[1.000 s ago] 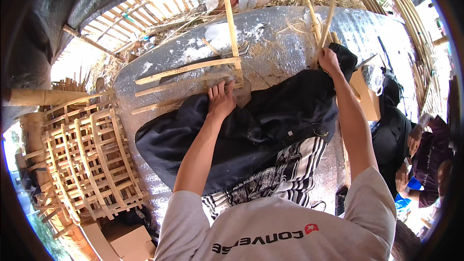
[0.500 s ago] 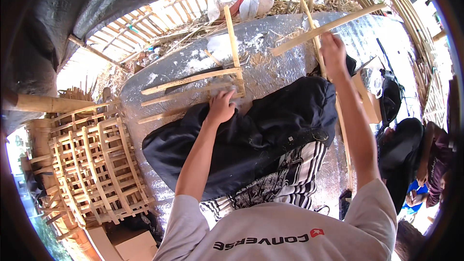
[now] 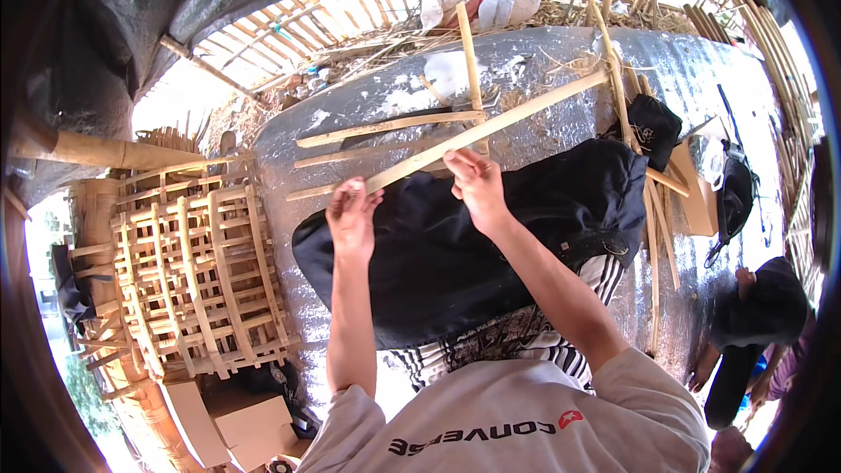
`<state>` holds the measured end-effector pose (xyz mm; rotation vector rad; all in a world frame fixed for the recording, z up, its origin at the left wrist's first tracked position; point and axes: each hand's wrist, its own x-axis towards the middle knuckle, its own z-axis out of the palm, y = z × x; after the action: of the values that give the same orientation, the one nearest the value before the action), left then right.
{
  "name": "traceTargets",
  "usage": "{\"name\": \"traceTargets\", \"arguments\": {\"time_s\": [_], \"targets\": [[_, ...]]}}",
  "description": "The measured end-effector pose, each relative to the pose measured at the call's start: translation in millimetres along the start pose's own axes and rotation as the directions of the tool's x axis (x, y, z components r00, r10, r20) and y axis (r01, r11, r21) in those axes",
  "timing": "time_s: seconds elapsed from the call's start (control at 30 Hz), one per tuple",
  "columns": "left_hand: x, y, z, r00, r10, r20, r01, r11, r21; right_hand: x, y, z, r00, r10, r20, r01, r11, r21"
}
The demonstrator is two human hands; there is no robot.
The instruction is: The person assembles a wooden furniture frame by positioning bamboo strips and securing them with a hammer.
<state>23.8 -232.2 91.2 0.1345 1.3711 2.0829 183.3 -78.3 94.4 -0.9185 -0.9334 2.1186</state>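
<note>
A long pale bamboo strip (image 3: 526, 114) slants up to the right across the space before me. My left hand (image 3: 352, 219) has its fingers curled at the strip's lower left end. Farther along, my right hand (image 3: 480, 188) pinches the strip from below near its middle. Black cloth (image 3: 455, 254) lies over my lap under both hands. Just beyond it, several bamboo strips (image 3: 385, 128) lie side by side, meeting an upright strip (image 3: 469, 57) at their right end.
A woven bamboo lattice (image 3: 188, 280) stands at the left, above cardboard boxes (image 3: 258, 429). Silvery sheeting (image 3: 701, 105) covers the ground. Long strips (image 3: 653, 263), a black bag (image 3: 738, 193) and a cardboard piece (image 3: 692, 188) lie at the right. Another person (image 3: 758, 307) sits beyond.
The right hand has come down and left with the bamboo strip. My left hand has left the lying strips and come to its near end. The view has shifted.
</note>
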Motion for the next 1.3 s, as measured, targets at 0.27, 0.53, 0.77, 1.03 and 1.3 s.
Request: {"name": "traceTargets", "arguments": {"time_s": [0.27, 0.53, 0.77, 1.03, 1.3], "targets": [[21, 70, -68, 0.985, 0.156, -0.07, -0.153, 0.987, 0.042, 52, -74, -85, 0.975, -0.078, -0.21, 0.108, 0.985, 0.133], [38, 84, -72, 0.987, 0.155, -0.039, -0.149, 0.982, 0.115, 81, -106, -113, 0.964, -0.155, -0.214, 0.159, 0.987, -0.001], [102, 87, -55, 0.987, 0.125, -0.1, -0.095, 0.96, 0.264, 107, -106, -124, 0.95, 0.018, -0.311, -0.108, 0.955, -0.276], [204, 71, -87, 0.992, -0.007, -0.129, 0.057, 0.919, 0.39, 161, -62, -97, 0.971, 0.076, -0.227, -0.165, 0.899, -0.406], [243, 50, -109, 0.952, 0.143, -0.272, -0.004, 0.89, 0.455, 187, -23, -87, 0.979, -0.173, -0.108, -0.007, 0.5, -0.866]]}}
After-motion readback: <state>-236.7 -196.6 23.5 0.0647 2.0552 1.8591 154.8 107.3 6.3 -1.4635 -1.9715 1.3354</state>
